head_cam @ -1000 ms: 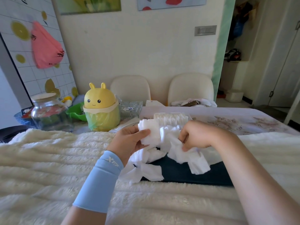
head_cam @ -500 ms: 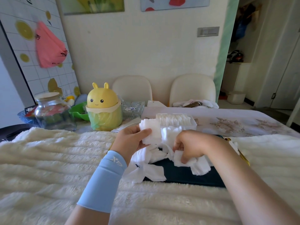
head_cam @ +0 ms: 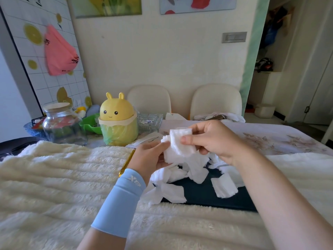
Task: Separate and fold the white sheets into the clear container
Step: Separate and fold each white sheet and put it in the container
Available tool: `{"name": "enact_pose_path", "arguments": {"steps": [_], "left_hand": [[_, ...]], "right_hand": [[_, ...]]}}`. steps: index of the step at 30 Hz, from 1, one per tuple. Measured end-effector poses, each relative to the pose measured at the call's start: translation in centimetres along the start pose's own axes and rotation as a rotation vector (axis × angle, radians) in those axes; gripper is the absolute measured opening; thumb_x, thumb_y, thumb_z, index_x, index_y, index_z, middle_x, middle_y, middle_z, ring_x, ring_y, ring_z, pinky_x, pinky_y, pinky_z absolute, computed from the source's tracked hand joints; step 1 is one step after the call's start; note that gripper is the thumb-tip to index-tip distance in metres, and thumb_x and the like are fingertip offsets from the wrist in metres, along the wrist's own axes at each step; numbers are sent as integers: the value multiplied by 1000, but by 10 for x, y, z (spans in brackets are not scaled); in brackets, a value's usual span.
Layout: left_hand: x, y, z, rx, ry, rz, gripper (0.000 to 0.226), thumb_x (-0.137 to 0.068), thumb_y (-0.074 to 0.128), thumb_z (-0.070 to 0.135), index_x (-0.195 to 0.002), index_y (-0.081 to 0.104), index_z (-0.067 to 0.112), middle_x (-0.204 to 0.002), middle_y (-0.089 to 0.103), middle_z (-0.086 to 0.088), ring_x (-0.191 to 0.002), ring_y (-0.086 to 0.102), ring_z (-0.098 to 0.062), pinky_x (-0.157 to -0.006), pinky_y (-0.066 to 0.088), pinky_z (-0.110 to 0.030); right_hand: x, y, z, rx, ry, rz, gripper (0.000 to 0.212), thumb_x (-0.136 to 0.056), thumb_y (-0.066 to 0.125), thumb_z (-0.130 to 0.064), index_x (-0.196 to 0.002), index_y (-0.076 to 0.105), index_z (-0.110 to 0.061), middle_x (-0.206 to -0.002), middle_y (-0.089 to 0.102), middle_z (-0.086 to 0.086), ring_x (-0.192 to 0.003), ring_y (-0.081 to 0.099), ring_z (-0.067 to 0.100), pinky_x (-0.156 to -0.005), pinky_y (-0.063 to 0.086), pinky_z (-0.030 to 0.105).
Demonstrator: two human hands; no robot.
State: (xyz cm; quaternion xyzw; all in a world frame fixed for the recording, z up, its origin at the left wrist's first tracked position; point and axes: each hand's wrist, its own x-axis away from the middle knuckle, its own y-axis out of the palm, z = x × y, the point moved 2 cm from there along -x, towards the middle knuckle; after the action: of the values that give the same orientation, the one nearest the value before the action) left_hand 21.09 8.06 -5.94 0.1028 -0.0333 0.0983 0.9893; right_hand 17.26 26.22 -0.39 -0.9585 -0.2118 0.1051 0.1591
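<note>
Head view: both my hands are up over the pile [head_cam: 198, 170] now. My right hand [head_cam: 214, 139], which half a second ago was down among the loose pieces with its fingers curled into them, has lifted and pinches one folded white sheet [head_cam: 180, 143], thumb on the near face and fingers behind. My left hand [head_cam: 151, 156], with the blue sleeve [head_cam: 120, 199] on its forearm, holds the same sheet at its left edge, thumb pressed to it, much as before. The sheet is in the air between the two hands, above the pile and higher than it was.

The rest of the white pieces lie crumpled on the dark mat [head_cam: 201, 193], which rests on the fluffy blanket [head_cam: 54, 177]. More of them are uncovered on the right, where my hand was.

The container showed behind my hands earlier; they hide it now, so I cannot tell its place.

Farther left on the table stand the yellow bin [head_cam: 118, 120] and the jar [head_cam: 62, 123], unmoved.
</note>
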Motion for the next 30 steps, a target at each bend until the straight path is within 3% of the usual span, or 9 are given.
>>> {"name": "enact_pose_path", "arguments": {"steps": [7, 10, 12, 17, 20, 22, 25, 28, 30], "left_hand": [[3, 3, 1, 72, -4, -82, 25, -98, 57, 13, -113, 67, -4, -100, 74, -22, -91, 74, -31, -73, 62, -34], [3, 5, 1, 76, 5, -123, 37, -97, 58, 29, -117, 68, -1, -105, 74, -21, -98, 72, -30, -83, 60, -40], [4, 5, 3, 18, 35, -167, 49, -87, 66, 43, -114, 71, 3, -107, 73, -19, -101, 71, -29, -90, 58, -42], [4, 1, 5, -75, 91, -210, 47, -71, 78, 22, -111, 70, 0, -107, 74, -17, -103, 71, -31, -94, 55, -43], [3, -2, 4, -45, 67, -162, 39, -75, 78, 15, -109, 70, -2, -105, 74, -18, -100, 72, -31, -89, 59, -39], [1, -6, 3, -14, 52, -116, 33, -78, 77, 11, -108, 70, -2, -105, 74, -18, -97, 73, -29, -82, 61, -34], [-1, -9, 3, 30, 49, -87, 37, -75, 77, 12, -109, 69, -1, -104, 75, -17, -96, 73, -28, -76, 61, -29], [-2, -8, 4, 46, 38, -97, 40, -75, 77, 12, -112, 68, -1, -105, 74, -17, -98, 73, -29, -77, 61, -30], [-1, -7, 3, 50, 35, -109, 46, -70, 78, 16, -112, 68, -1, -106, 74, -18, -99, 72, -29, -78, 61, -31]], "right_hand": [[-6, 10, 8, 82, 21, 152, 19, -76, 87, -20, -89, 76, -12, -68, 73, -6, -53, 64, 1, -48, 43, 11], [-9, 14, 11, 143, 17, 188, 29, -70, 91, -27, -92, 74, -17, -86, 76, 1, -74, 70, 9, -69, 56, 26], [-11, 15, 12, 97, 45, 191, 38, -70, 91, -31, -101, 70, -24, -93, 72, -3, -83, 69, 11, -69, 54, 27], [-9, 15, 16, -115, 117, 86, 24, -85, 78, -36, -105, 73, -23, -82, 74, -12, -67, 63, 8, -64, 42, 25], [-8, 10, 15, -1, 37, 117, 19, -91, 71, -37, -99, 73, -21, -93, 77, -6, -70, 69, 10, -58, 43, 15], [-9, 3, 20, 93, 7, 173, 17, -96, 66, -35, -93, 73, -20, -88, 76, -6, -66, 68, 10, -60, 44, 19], [-14, -5, 38, 575, 27, 193, 7, -92, 69, -27, -87, 72, -29, -85, 70, -16, -79, 68, 6, -75, 53, 29], [-15, 6, 52, 879, 117, 20, 29, -88, 72, -24, -114, 68, -35, -109, 63, -20, -103, 62, 8, -82, 48, 26], [-17, 13, 59, 884, 108, -36, 45, -89, 67, -17, -128, 60, -38, -104, 59, -21, -98, 56, 7, -80, 45, 25]]}}
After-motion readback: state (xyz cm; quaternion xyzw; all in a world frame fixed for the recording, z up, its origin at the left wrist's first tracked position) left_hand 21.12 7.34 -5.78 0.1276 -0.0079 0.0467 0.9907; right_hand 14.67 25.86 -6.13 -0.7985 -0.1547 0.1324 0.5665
